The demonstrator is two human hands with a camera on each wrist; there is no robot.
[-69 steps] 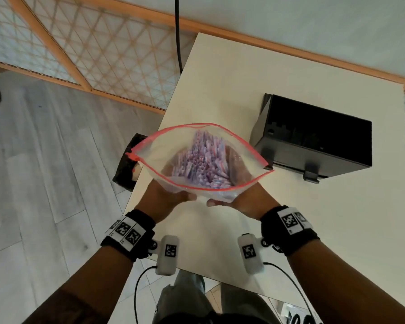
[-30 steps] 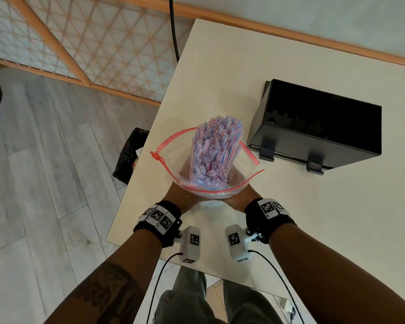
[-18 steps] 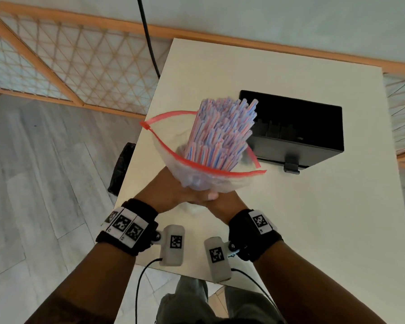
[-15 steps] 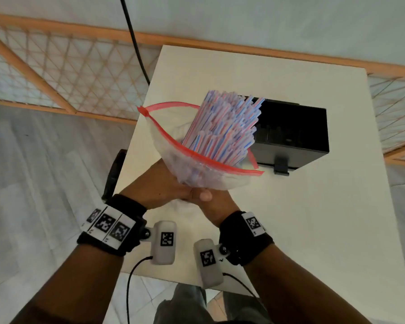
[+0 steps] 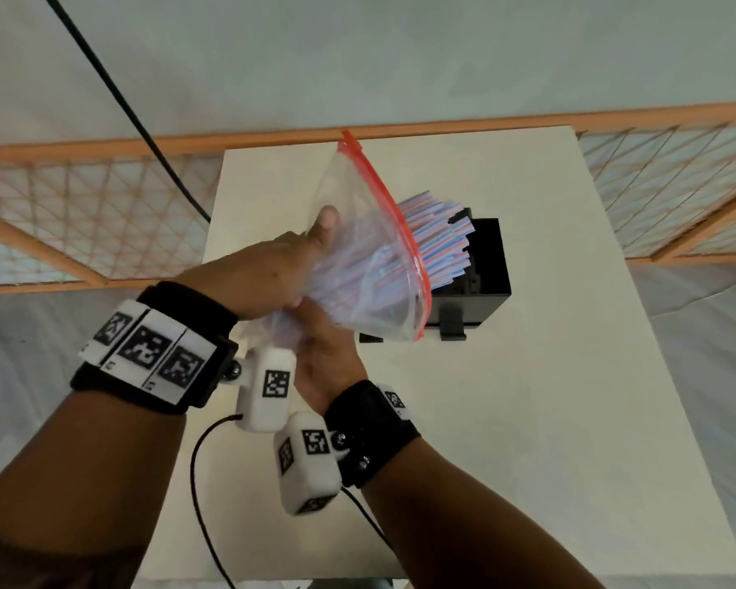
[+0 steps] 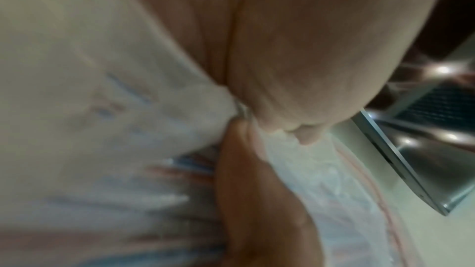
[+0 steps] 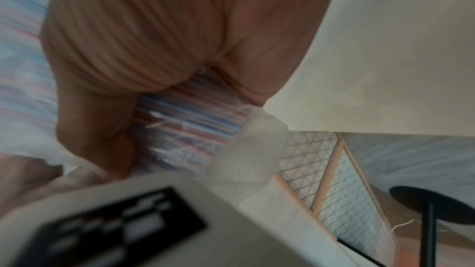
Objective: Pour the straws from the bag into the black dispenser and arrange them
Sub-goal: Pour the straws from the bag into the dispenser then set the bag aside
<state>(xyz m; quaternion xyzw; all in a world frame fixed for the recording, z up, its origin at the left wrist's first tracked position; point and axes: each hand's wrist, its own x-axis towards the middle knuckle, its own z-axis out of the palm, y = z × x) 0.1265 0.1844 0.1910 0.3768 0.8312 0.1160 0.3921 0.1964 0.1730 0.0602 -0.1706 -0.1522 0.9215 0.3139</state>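
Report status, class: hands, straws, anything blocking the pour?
Left hand and right hand both grip the bag, tipped toward the dispenser. Straws poke out of the mouth over the open top. Nothing in the way.

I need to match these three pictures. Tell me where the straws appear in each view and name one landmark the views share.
Head: straws centre, sticking out of the bag over the black dispenser.
Left wrist: blurred stripes, lower left.
Right wrist: centre, under the right hand.
Shared landmark: the bag's clear plastic.
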